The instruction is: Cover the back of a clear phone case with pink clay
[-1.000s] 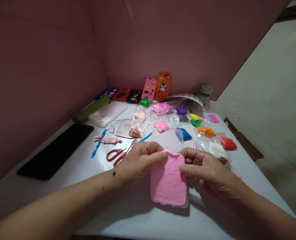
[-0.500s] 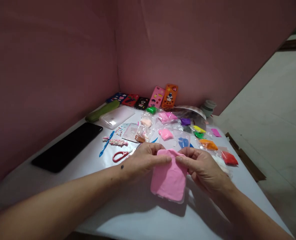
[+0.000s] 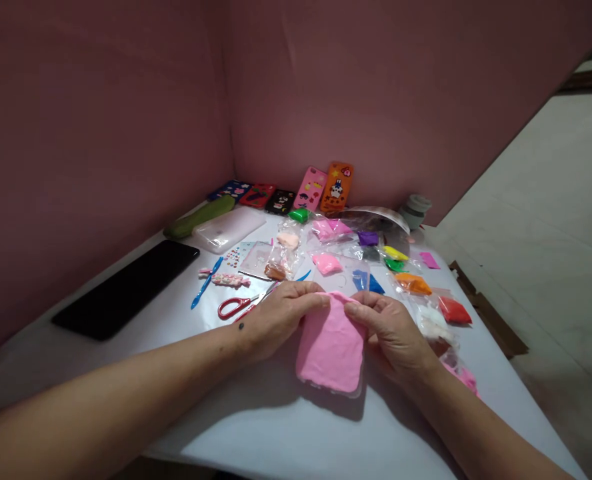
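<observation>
A clear phone case (image 3: 357, 389) is covered with a flat sheet of pink clay (image 3: 332, 353), and its transparent rim shows along the lower edge. My left hand (image 3: 289, 310) pinches the top left of the clay-covered case, thumb on the clay and fingers behind. At the top right corner my right hand (image 3: 393, 327) grips it the same way, thumb near the upper edge. The clay's top edge is slightly raised and uneven between the thumbs. Red-handled scissors (image 3: 233, 307) lie just beyond my left hand, their blades partly hidden.
A black phone-like slab (image 3: 129, 287) lies at the left. Decorated cases, such as an orange one (image 3: 338, 187), line the pink wall. Several clay packets, including a red one (image 3: 455, 311), spread across the white table (image 3: 256, 427). A blue modelling tool (image 3: 207, 283) lies left of centre.
Both thumbs have shifted along the top edge, the left one back toward the left corner. The whole view has moved slightly, and a pink packet now shows beside my right wrist.
</observation>
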The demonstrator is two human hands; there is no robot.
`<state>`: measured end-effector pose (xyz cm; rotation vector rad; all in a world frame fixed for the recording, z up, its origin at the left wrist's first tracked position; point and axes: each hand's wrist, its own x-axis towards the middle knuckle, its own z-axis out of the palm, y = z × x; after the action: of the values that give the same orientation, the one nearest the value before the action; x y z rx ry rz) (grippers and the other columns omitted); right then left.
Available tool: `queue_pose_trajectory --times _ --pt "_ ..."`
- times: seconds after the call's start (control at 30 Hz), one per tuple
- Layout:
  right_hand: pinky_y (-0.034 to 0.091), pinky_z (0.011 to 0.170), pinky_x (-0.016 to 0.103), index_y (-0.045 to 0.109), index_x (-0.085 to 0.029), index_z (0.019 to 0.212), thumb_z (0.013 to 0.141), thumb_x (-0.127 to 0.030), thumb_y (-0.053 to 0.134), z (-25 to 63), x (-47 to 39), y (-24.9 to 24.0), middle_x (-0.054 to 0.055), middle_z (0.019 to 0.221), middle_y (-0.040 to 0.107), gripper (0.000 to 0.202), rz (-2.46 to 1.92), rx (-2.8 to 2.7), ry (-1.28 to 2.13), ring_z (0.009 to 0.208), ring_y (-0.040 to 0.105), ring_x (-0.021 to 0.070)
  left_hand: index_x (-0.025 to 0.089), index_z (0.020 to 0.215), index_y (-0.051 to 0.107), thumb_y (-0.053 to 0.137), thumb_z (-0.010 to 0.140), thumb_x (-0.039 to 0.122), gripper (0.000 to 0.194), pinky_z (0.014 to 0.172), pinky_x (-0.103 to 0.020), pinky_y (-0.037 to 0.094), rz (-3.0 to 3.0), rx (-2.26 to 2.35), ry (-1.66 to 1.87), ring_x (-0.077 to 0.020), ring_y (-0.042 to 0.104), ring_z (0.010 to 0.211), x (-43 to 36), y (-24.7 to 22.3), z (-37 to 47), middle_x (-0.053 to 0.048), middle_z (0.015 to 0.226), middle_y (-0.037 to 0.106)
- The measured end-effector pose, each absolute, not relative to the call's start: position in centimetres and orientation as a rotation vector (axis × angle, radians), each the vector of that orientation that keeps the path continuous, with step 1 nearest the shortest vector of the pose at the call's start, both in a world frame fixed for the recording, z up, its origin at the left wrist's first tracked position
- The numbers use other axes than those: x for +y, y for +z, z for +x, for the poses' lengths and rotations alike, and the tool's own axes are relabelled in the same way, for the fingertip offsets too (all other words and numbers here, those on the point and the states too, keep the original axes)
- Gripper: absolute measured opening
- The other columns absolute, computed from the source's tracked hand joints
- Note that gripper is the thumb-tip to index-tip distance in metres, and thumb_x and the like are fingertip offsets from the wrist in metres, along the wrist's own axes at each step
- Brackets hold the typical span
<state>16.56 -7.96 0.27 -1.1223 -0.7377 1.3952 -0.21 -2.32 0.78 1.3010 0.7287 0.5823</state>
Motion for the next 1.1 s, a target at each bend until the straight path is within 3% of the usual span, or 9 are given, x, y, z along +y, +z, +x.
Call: queue_pose_trajectory --times 0.13,0.33,0.53,0.73,0.87,1.1 --pt "0.043 0.057 0.025 0.065 -0.014 0.067 0.061 -0.03 0.085 16.7 -8.2 0.0 0.001 0.061 0.064 0.026 -1.086 -0.713 1.443 0.056 0.056 0.0119 0.015 0.069 0.054 0.067 0.073 0.034 0.023 0.053 -0.022 0.028 1.256 0.701 0.573 -0.0088 0.042 0.056 -2.1 0.4 -0.1 0.003 0.062 0.051" --pt "0.048 0.069 0.032 0.072 -0.013 0.092 0.06 -0.024 0.085 16.3 -8.6 -0.4 0.007 0.078 0.072 0.036 -1.07 -0.78 1.547 0.069 0.065 0.0191 0.016 0.071 0.057 0.064 0.076 0.035 0.021 0.054 -0.022 0.031 1.26 0.692 0.624 -0.0085 0.042 0.055 -2.3 0.4 0.0 0.004 0.062 0.052" --pt "0.047 0.068 0.031 0.073 -0.015 0.086 0.067 -0.026 0.082 16.6 -8.8 -0.7 0.005 0.077 0.073 0.024 -1.115 -0.825 1.459 0.066 0.063 0.0171 0.014 0.084 0.069 0.071 0.072 0.037 0.026 0.064 -0.025 0.039 1.294 0.68 0.474 -0.0145 0.056 0.069 -2.5 0.9 0.2 -0.002 0.075 0.063" --pt "0.047 0.067 0.028 0.075 -0.016 0.088 0.075 -0.027 0.074 16.8 -8.7 -0.9 0.005 0.074 0.072 0.017 -1.034 -0.835 1.492 0.069 0.064 0.0174 0.014 0.083 0.069 0.064 0.075 0.024 0.013 0.064 -0.024 0.04 1.216 0.669 0.499 -0.0117 0.055 0.064 -2.5 0.5 0.1 -0.001 0.073 0.066" --pt "0.048 0.065 0.025 0.075 -0.016 0.091 0.08 -0.025 0.071 16.9 -8.7 -1.1 0.005 0.073 0.072 0.015 -0.992 -0.853 1.529 0.07 0.065 0.0162 0.015 0.084 0.071 0.067 0.074 0.027 0.016 0.064 -0.024 0.042 1.171 0.675 0.492 -0.0131 0.058 0.067 -2.3 0.2 -0.1 -0.002 0.077 0.068" --pt "0.048 0.076 0.028 0.07 -0.021 0.108 0.085 -0.026 0.068 16.7 -8.8 -2.1 0.005 0.097 0.073 0.023 -0.978 -0.942 1.501 0.082 0.065 0.0154 0.015 0.083 0.069 0.071 0.071 0.034 0.023 0.058 -0.022 0.04 1.302 0.804 0.521 -0.0133 0.057 0.066 -2.6 0.5 0.3 -0.002 0.076 0.066"
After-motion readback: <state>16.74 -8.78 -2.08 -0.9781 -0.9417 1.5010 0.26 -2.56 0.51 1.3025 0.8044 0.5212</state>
